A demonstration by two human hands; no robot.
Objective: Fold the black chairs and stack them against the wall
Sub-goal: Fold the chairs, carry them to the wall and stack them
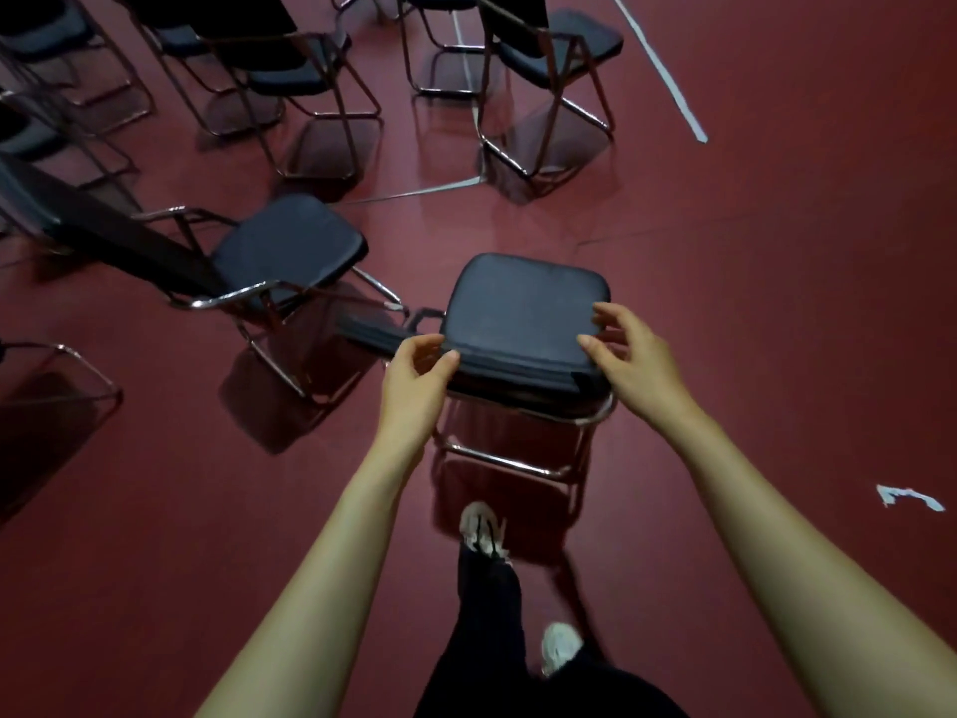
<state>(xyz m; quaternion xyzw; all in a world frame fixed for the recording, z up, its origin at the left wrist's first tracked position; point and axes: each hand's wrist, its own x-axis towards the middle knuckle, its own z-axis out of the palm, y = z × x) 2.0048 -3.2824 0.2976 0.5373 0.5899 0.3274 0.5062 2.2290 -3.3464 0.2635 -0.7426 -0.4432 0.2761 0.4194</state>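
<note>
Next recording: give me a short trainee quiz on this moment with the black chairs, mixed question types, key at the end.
1. True or false: the nearest black padded chair with chrome tube frame is already folded flat.
2. The left hand grips that chair's backrest end. The fingers of the right hand are: A) spread open at the chair's other side; B) curled round a chair leg; C) out of view.
3. What colour is the glossy floor?
Key: 1 false; 2 A; 3 dark red.

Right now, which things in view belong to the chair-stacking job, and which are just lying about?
Job: black padded chrome-framed chair at the left hand and right hand; unfolded black chairs beyond.
Lying about: white tape strip on the red floor; torn white scrap.
</note>
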